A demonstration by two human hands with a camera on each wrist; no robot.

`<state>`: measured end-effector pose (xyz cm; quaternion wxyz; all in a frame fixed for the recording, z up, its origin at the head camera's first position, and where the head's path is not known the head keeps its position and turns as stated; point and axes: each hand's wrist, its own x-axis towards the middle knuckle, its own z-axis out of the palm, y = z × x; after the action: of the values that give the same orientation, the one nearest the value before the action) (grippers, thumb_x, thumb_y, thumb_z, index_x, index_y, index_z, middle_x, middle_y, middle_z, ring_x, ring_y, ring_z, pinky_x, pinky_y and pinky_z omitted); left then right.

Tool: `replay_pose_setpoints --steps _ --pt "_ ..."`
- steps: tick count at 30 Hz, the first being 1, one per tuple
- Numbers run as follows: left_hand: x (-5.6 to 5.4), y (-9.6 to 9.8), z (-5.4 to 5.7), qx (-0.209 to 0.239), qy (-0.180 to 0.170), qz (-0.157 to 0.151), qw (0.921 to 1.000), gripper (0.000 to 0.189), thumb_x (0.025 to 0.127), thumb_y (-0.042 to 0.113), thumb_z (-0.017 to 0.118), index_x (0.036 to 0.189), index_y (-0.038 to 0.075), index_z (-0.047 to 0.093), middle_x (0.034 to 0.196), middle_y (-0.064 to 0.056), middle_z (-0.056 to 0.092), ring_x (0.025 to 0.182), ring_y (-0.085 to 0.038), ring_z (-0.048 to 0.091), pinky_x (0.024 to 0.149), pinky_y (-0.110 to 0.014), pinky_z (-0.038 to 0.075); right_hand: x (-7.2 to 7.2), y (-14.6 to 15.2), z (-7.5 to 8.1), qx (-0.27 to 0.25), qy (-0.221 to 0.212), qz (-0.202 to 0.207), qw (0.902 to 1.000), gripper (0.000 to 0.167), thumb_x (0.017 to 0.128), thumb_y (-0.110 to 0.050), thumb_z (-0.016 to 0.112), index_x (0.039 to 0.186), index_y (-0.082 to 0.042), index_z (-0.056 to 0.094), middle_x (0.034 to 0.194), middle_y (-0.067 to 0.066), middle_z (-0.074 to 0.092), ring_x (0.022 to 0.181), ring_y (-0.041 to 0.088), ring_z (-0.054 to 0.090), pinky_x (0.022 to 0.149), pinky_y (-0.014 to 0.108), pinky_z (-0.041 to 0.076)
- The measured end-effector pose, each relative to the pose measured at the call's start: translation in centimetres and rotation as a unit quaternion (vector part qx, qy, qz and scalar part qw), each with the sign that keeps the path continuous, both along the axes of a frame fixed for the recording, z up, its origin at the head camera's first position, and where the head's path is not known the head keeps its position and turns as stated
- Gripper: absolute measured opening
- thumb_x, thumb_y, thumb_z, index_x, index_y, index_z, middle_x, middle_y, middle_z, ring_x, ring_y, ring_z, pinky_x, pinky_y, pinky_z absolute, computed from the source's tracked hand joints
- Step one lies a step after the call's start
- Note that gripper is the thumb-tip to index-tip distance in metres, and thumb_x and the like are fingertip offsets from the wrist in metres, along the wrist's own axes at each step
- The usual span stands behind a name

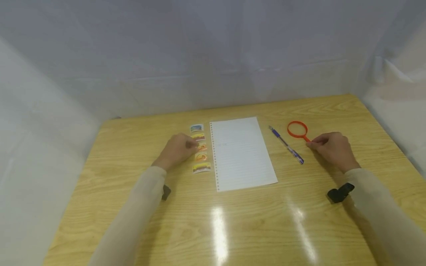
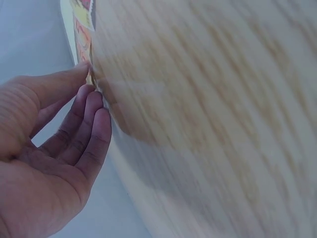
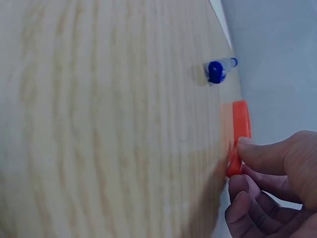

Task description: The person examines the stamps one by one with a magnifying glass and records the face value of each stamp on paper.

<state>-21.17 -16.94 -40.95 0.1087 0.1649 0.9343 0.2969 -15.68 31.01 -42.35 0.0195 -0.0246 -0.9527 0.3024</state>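
Observation:
Several small picture stamps (image 1: 201,168) lie in a column on the wooden table, left of a lined sheet of paper (image 1: 243,153). My left hand (image 1: 178,149) is at the middle of that column, its thumb and fingertips pinching the edge of an orange stamp (image 1: 202,147). In the left wrist view the fingertips partly hide that stamp (image 2: 83,42). My right hand (image 1: 334,147) pinches the handle of a red magnifying glass (image 1: 297,122) between thumb and fingers. The magnifying glass (image 3: 241,120) appears nearly edge-on, close to the tabletop, in the right wrist view.
A blue-and-clear pen (image 1: 287,145) lies slanted between the paper and the magnifying glass. The wooden table (image 1: 253,225) ends at a pale cloth backdrop (image 1: 213,55). Dark wrist devices (image 1: 341,193) hang at both sleeves.

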Motion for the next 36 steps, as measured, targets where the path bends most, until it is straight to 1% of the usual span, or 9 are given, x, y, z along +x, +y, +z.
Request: replay_pose_setpoints --steps 3,10,14,18,21,25,27,31,36 --pt "0.2 -0.1 0.2 0.006 0.001 0.0 1.0 0.026 0.096 0.015 0.07 0.118 0.001 0.073 0.12 -0.017 0.071 0.112 -0.033 0.066 0.1 -0.048 0.053 0.1 0.1 0.3 -0.005 0.004 0.001 1.0 0.039 0.094 -0.034 0.073 0.1 0.005 0.076 0.089 0.016 0.074 0.081 0.03 0.066 0.066 0.034 0.05" --pt "0.6 0.0 0.6 0.017 0.022 -0.007 0.9996 0.027 0.097 0.017 0.07 0.12 0.002 0.073 0.118 -0.014 0.072 0.104 -0.028 0.067 0.093 -0.045 0.056 0.2 0.0 1.0 -0.004 0.044 0.021 0.9988 0.032 0.095 -0.027 0.072 0.099 0.005 0.077 0.088 0.019 0.075 0.079 0.034 0.069 0.063 0.032 0.052" --pt "0.9 0.5 0.5 0.029 0.031 -0.023 0.9988 0.029 0.096 0.017 0.071 0.122 0.004 0.072 0.114 -0.01 0.073 0.098 -0.023 0.068 0.088 -0.039 0.058 0.2 -0.3 1.3 -0.003 0.048 0.027 0.9985 0.031 0.095 -0.026 0.073 0.1 0.005 0.077 0.09 0.019 0.075 0.079 0.032 0.07 0.063 0.03 0.052" --pt "1.4 1.1 0.3 0.026 0.056 -0.053 0.9967 0.031 0.097 0.018 0.069 0.124 0.004 0.071 0.113 -0.01 0.073 0.097 -0.022 0.069 0.087 -0.038 0.058 0.2 -0.9 1.7 -0.009 0.038 0.028 0.9989 0.033 0.094 -0.027 0.074 0.102 0.004 0.077 0.091 0.019 0.075 0.075 0.023 0.069 0.061 0.027 0.052" --pt "2.0 1.8 0.4 0.027 0.065 -0.072 0.9949 0.032 0.099 0.018 0.067 0.127 0.003 0.069 0.116 -0.012 0.072 0.102 -0.025 0.069 0.091 -0.042 0.057 0.2 -1.3 1.9 -0.016 0.03 0.029 0.999 0.034 0.094 -0.029 0.075 0.104 0.004 0.077 0.093 0.019 0.075 0.074 0.019 0.068 0.06 0.026 0.052" --pt "2.9 2.6 0.6 0.027 0.064 -0.087 0.9938 0.036 0.101 0.02 0.063 0.133 0.003 0.064 0.127 -0.013 0.067 0.114 -0.03 0.064 0.103 -0.048 0.051 0.3 -1.9 2.0 -0.026 0.026 0.035 0.9987 0.036 0.093 -0.031 0.076 0.104 0.003 0.077 0.095 0.02 0.075 0.077 0.024 0.07 0.062 0.027 0.054" --pt "3.2 3.1 0.6 0.016 0.069 -0.097 0.9927 0.038 0.102 0.023 0.063 0.134 0.004 0.063 0.131 -0.012 0.066 0.117 -0.028 0.063 0.106 -0.046 0.049 0.3 -2.2 1.9 -0.026 0.026 0.039 0.9985 0.036 0.092 -0.032 0.076 0.103 0.003 0.077 0.095 0.019 0.076 0.079 0.027 0.071 0.064 0.029 0.054" --pt "3.7 4.1 0.5 -0.02 0.084 -0.124 0.9886 0.043 0.101 0.029 0.065 0.137 0.006 0.062 0.13 -0.01 0.067 0.117 -0.024 0.062 0.107 -0.041 0.048 0.3 -2.7 1.7 -0.02 0.034 0.048 0.998 0.033 0.091 -0.029 0.078 0.1 0.002 0.078 0.091 0.016 0.076 0.079 0.029 0.072 0.067 0.036 0.056" --pt "4.8 4.9 0.7 -0.044 0.08 -0.146 0.9851 0.05 0.101 0.033 0.064 0.143 0.007 0.057 0.144 -0.011 0.058 0.136 -0.028 0.051 0.116 -0.043 0.038 0.4 -3.4 1.5 -0.026 0.022 0.054 0.998 0.037 0.09 -0.032 0.079 0.103 0.002 0.078 0.094 0.016 0.076 0.084 0.032 0.071 0.072 0.04 0.055"
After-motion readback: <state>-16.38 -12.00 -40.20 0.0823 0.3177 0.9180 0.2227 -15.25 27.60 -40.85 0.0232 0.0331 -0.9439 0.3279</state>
